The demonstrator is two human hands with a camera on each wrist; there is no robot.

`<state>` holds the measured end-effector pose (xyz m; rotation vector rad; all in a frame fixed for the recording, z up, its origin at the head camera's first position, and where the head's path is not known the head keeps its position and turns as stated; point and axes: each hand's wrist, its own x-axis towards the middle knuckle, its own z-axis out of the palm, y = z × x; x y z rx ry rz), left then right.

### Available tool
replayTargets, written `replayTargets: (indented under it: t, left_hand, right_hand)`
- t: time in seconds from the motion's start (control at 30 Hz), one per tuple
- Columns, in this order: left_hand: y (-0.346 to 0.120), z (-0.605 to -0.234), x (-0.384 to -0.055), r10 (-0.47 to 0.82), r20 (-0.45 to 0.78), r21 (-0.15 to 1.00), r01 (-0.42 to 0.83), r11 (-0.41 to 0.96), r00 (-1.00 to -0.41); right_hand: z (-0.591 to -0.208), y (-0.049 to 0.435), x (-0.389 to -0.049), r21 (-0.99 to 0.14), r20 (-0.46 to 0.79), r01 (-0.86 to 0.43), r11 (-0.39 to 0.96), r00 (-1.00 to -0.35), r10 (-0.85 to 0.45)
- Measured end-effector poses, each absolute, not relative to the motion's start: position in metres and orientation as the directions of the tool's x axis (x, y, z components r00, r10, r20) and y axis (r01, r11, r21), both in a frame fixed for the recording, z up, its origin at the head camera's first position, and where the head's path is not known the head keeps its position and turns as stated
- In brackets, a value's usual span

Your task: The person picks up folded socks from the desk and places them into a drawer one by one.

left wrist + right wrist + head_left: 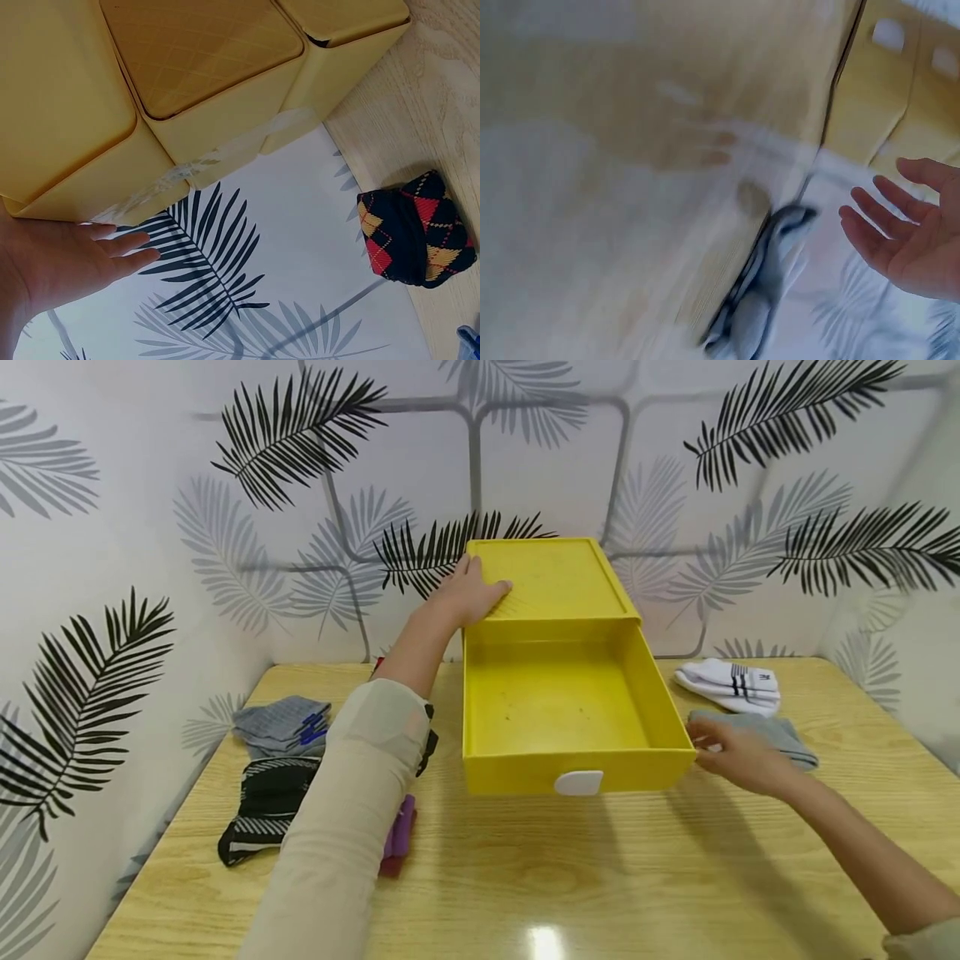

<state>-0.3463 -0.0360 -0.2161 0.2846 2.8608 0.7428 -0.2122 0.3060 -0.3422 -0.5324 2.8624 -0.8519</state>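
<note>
A yellow drawer unit (555, 578) stands on the table with its top drawer (510, 774) pulled out; a white handle (578, 783) sits on the drawer's front. Nothing lies inside that drawer. My left hand (468, 597) rests on the unit's top left edge, thumb on the top; in the left wrist view its fingers (127, 247) reach out straight past the edge. Beside the drawer's front right corner is my right hand (738, 758), holding nothing. The right wrist view shows its fingers (881, 221) relaxed and apart.
Folded socks lie left of the unit: a grey pair (281, 725), a black patterned pair (273, 797), a purple pair (402, 828) and an argyle pair (420, 232). To the right lie white socks (727, 685) and grey-green socks (780, 739). A leaf-patterned wall (420, 468) stands behind.
</note>
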Motion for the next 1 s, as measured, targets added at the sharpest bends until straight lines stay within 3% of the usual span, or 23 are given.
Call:
replayTargets:
  t: [0.13,0.3,0.53,0.7,1.0]
  left_hand:
    - [-0.035,-0.216,-0.345,0.230,-0.118,0.506,0.141,0.851,-0.966]
    - [-0.035,-0.215,-0.343,0.233,-0.097,0.504,0.154,0.850,-0.968]
    - [-0.036,-0.215,-0.342,0.227,-0.089,0.508,0.152,0.848,-0.970]
    - [-0.036,-0.215,-0.343,0.226,-0.091,0.508,0.150,0.848,-0.970]
    - [-0.036,-0.216,-0.346,0.221,-0.092,0.496,0.148,0.856,-0.971]
  right_hand:
    - [-0.345,0.344,-0.240,-0.407,0.008,-0.355,0.842,-0.923,-0.385]
    - [-0.354,0.379,-0.265,-0.340,-0.017,-0.383,0.859,-0.911,-0.413]
    - [-0.362,0.395,-0.279,-0.446,-0.189,-0.323,0.835,-0.878,-0.440]
    - [-0.362,0.393,-0.282,-0.439,-0.236,-0.308,0.844,-0.867,-0.439]
    - [-0.355,0.392,-0.279,-0.528,-0.374,-0.175,0.831,-0.831,-0.412]
